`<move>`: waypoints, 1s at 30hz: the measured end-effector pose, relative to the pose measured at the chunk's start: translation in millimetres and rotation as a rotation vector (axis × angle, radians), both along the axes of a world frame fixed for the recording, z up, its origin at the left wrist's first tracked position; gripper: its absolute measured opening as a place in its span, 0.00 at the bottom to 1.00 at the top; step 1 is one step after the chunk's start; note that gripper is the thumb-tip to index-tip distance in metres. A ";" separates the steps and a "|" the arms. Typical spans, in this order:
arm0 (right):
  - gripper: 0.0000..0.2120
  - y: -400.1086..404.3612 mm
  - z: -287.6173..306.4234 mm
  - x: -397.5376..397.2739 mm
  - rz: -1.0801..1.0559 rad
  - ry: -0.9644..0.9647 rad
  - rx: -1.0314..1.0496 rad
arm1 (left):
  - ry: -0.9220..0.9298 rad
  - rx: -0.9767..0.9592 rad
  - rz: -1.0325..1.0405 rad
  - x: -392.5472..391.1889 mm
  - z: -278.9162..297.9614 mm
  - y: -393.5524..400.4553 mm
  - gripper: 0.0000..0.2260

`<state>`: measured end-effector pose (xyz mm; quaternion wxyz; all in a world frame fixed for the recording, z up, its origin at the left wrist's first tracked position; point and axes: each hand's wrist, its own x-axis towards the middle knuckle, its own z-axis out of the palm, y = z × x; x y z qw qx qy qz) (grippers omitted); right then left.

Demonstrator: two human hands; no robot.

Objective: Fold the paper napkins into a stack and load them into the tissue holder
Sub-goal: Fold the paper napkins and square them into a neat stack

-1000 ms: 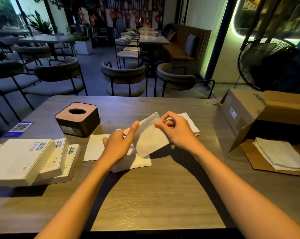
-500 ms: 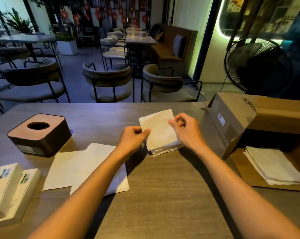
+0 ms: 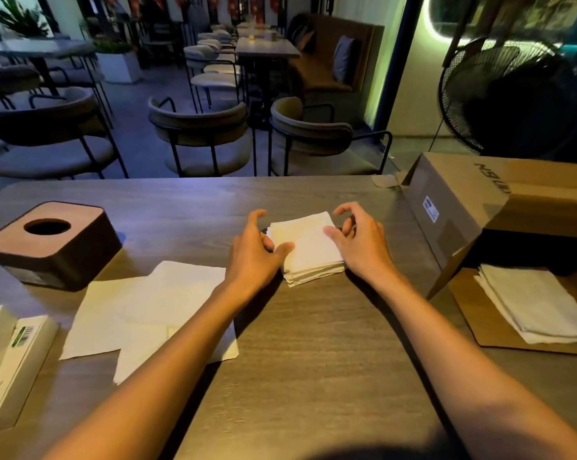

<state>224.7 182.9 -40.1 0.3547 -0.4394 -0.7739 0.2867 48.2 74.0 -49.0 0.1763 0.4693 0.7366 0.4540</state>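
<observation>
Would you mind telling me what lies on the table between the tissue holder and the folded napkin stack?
In the head view, the left hand lies between the tissue holder and the folded napkin stack, touching the stack; otherwise bare table. Unfolded napkins lie nearer the camera.

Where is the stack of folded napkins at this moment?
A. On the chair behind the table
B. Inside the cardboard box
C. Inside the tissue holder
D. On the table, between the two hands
D: the stack of folded napkins lies on the table, with the left hand at one side and the right hand at the other; the tissue holder stands apart at the left.
</observation>
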 end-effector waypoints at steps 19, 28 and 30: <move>0.06 -116.6 28.3 -70.5 0.306 -0.072 0.183 | 0.428 -0.217 0.121 -96.2 2.4 -142.6 0.06; 0.14 -154.3 34.8 -88.6 0.478 -0.110 -0.182 | 0.189 0.191 0.034 -72.5 30.2 -150.8 0.05; 0.11 -154.0 38.5 -86.0 0.460 -0.063 -0.207 | 0.050 0.270 -0.011 -75.7 31.1 -148.3 0.10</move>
